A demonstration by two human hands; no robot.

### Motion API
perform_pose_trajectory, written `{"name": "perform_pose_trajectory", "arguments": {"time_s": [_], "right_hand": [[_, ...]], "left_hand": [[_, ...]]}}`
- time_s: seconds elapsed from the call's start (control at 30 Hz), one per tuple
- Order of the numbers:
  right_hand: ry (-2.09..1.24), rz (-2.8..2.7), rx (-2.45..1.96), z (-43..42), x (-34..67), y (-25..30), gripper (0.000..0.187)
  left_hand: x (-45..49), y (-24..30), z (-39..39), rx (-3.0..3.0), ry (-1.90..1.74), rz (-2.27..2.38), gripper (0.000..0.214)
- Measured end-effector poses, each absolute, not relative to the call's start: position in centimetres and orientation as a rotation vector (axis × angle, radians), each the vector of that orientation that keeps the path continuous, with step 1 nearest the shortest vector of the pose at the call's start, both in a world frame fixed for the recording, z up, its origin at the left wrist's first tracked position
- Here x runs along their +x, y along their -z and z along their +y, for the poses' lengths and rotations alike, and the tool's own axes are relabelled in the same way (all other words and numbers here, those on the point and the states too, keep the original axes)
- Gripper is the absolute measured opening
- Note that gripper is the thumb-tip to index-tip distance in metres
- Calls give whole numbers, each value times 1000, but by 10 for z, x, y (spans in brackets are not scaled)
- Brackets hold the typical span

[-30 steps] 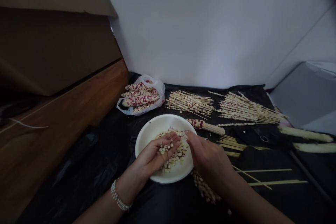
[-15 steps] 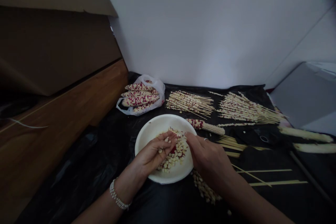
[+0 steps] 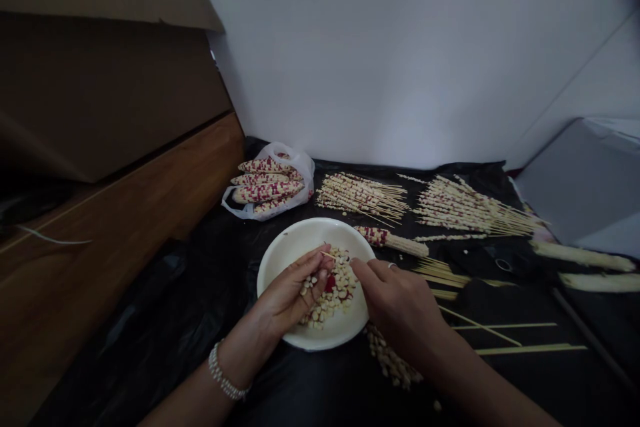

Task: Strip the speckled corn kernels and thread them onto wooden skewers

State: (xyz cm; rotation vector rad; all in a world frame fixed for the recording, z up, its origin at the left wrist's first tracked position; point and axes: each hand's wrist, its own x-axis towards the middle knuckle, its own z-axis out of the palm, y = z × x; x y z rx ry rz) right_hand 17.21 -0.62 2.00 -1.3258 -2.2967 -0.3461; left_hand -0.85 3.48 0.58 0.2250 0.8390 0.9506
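A white bowl (image 3: 285, 250) with loose corn kernels (image 3: 340, 287) sits on the black sheet before me. My left hand (image 3: 290, 293) is cupped over the bowl, palm up, with several kernels in it, its fingertips pinched at the tip of a thin wooden skewer (image 3: 329, 255). My right hand (image 3: 395, 300) is closed on the skewer's other end, just right of the bowl. A small pile of kernels (image 3: 390, 360) lies on the sheet under my right wrist.
A plastic bag of red-and-white corn cobs (image 3: 267, 183) lies behind the bowl. Two heaps of loaded skewers (image 3: 365, 195) (image 3: 465, 210) lie at the back, one partly stripped cob (image 3: 393, 240) beside the bowl, bare skewers (image 3: 500, 337) at right. A wooden ledge (image 3: 100, 233) runs along the left; a grey box (image 3: 585, 180) stands at right.
My left hand's fingers have curled in from a flat open palm to a pinch at the skewer's tip. My right hand has shifted slightly left.
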Motion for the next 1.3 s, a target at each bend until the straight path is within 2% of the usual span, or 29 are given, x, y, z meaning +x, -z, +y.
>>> {"name": "perform_pose_trajectory", "arguments": {"time_s": [0.33, 0.53, 0.77, 1.13, 1.3], "right_hand": [[379, -2323, -1355, -6, 174, -21, 31], [409, -2308, -1354, -5, 176, -19, 26], [390, -2331, -1379, -7, 175, -24, 29], [351, -2334, -1337, -8, 172, -23, 27], [387, -2332, -1370, -7, 173, -22, 27]], "left_hand": [[-10, -4, 36, 204, -984, 840, 19], [-9, -2, 35, 178, -1030, 827, 25], [-10, 0, 36, 221, -1018, 854, 17], [-6, -3, 35, 167, -1033, 889, 16], [-6, -1, 35, 142, -1043, 902, 23]]}}
